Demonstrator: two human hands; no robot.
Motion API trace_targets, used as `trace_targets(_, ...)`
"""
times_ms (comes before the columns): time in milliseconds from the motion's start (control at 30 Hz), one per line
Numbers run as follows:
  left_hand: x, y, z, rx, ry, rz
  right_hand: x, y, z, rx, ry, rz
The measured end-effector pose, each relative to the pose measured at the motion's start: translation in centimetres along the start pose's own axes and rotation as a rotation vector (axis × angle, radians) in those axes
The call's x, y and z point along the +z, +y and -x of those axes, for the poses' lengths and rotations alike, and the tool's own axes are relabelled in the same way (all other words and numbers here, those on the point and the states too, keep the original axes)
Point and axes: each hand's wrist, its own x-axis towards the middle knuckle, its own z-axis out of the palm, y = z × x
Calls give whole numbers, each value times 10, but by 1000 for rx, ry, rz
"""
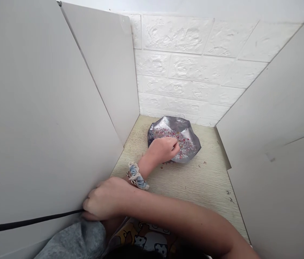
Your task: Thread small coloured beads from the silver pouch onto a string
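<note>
A crumpled silver-grey plastic bag (184,126) lies open at the back of the pale wooden tabletop (195,180), filled with tiny multicoloured beads (187,145). My left hand (162,149), with a blue-and-cream scrunchie (137,176) on its wrist, reaches into the bag, its fingertips pinched together in the beads. My right arm crosses over in front. My right hand (100,202) is curled at the lower edge of the left white board, closed on the end of a black cord (33,221). Just below it lies grey cloth (79,239).
White boards wall the table in on the left (46,126) and right (281,144), and a white brick-pattern wall (189,64) stands behind. Small loose bits lie on the table at the right (229,196). Cartoon-print fabric (146,239) shows at the bottom edge.
</note>
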Motion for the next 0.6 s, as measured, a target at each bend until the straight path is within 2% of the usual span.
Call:
trace_targets(233,6,5,1,109,-44,-42,6,1,-3,-13,19,-67)
trace_targets(400,7,9,2,131,-60,-30,-8,4,2,177,-99,-154)
trace_targets(600,3,8,2,127,-37,-15,-38,14,15,170,-298,-254)
